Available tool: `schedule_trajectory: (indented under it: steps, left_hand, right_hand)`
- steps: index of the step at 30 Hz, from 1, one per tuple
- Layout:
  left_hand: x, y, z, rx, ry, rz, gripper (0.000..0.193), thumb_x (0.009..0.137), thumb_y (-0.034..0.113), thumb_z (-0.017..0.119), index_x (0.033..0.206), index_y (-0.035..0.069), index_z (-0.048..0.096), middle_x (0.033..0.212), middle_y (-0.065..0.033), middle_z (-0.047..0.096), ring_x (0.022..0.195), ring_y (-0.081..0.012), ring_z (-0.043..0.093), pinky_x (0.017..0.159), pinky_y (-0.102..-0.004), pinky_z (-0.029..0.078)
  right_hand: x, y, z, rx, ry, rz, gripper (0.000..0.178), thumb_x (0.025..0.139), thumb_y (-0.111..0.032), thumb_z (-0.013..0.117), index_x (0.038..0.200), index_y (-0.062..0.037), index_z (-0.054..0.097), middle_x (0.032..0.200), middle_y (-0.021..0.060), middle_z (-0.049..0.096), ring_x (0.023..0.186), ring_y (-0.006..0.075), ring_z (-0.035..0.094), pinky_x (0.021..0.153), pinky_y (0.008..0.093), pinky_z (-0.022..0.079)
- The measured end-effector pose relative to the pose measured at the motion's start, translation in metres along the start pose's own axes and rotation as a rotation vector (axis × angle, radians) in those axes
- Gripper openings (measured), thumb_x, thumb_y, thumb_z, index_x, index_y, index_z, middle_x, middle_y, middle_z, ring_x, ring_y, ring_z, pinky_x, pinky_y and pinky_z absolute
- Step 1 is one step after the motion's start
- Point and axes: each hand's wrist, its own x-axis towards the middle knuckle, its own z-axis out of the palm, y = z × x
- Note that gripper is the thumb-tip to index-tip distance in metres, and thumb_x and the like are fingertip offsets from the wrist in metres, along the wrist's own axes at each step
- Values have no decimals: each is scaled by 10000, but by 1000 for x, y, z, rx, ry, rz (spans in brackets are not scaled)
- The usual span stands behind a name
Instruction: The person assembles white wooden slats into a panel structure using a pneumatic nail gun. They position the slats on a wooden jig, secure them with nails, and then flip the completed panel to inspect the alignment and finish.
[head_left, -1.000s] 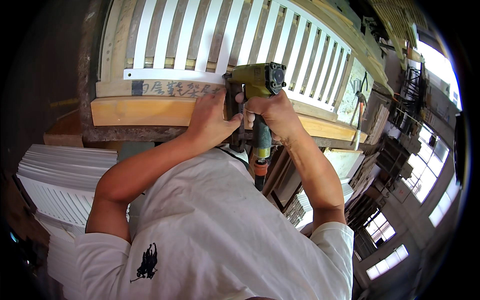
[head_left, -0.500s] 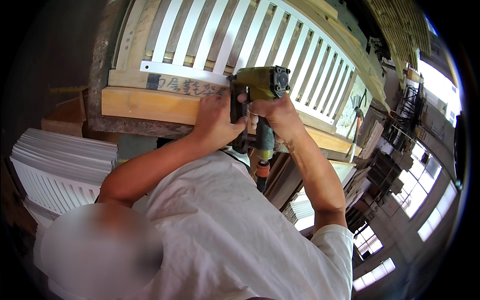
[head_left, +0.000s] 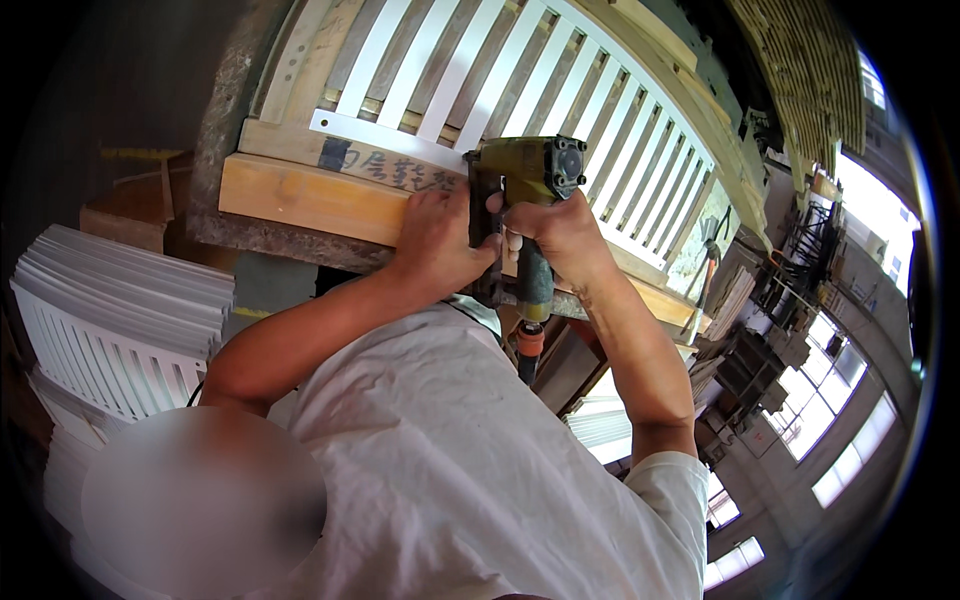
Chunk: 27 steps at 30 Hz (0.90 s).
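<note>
A yellow-green and black nail gun (head_left: 525, 165) stands over the near edge of a white slatted panel (head_left: 440, 100), its nose against the panel's near rail. My right hand (head_left: 565, 235) is closed around its dark grip, and an orange hose fitting (head_left: 530, 340) hangs below. My left hand (head_left: 435, 240) is at the gun's magazine, thumb across it. Its other fingers are bent at the yellowish wooden bar (head_left: 310, 200) along the front, their tips partly hidden. The panel lies on wooden battens inside a wooden jig (head_left: 275, 140).
Stacked white slatted panels (head_left: 110, 290) stand at the left beside a brown box (head_left: 125, 215). A hammer (head_left: 708, 280) lies at the jig's right end. Timber strips (head_left: 800, 70) are piled far right, with shelving and windows (head_left: 820, 385) beyond.
The jig, panel and left-hand stack have shifted slightly within the view. Both hands stay on the nail gun, which keeps nearly the same place in the picture.
</note>
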Motion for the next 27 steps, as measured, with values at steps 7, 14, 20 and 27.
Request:
schedule_trajectory:
  steps: [7, 14, 20, 27]
  left_hand:
    - [-2, -3, -22, 76, 63, -31, 608, 666, 215, 774, 1151, -37, 505, 932, -200, 604, 924, -388, 550, 871, -468, 404]
    - [-3, -4, -28, 10, 28, -97, 673, 681, 223, 773, 1224, -46, 481, 966, -206, 597, 985, -386, 529, 921, -474, 380]
    - [-3, -5, -28, -1, 34, -88, 665, 690, 229, 770, 1227, -37, 481, 1001, -201, 597, 1014, -386, 521, 935, -472, 371]
    - [-4, -9, -31, 15, 54, -107, 605, 698, 227, 760, 1179, -25, 495, 976, -194, 596, 976, -389, 531, 907, -473, 380]
  right_hand:
    - [8, -19, 19, -17, -73, 34, 200, 717, 6, 590, 910, 33, 635, 637, 72, 590, 527, 146, 557, 486, 288, 455]
    - [11, -25, 26, -64, -104, 34, 192, 727, -13, 604, 912, 31, 628, 641, 67, 587, 539, 147, 562, 498, 286, 459]
    - [13, -18, 27, -59, -72, -46, 161, 736, -25, 616, 888, 27, 631, 654, 67, 591, 544, 149, 565, 502, 291, 466]
    - [13, -31, 34, -151, -106, -2, 176, 720, -17, 606, 886, 40, 623, 614, 71, 581, 523, 158, 560, 499, 304, 471]
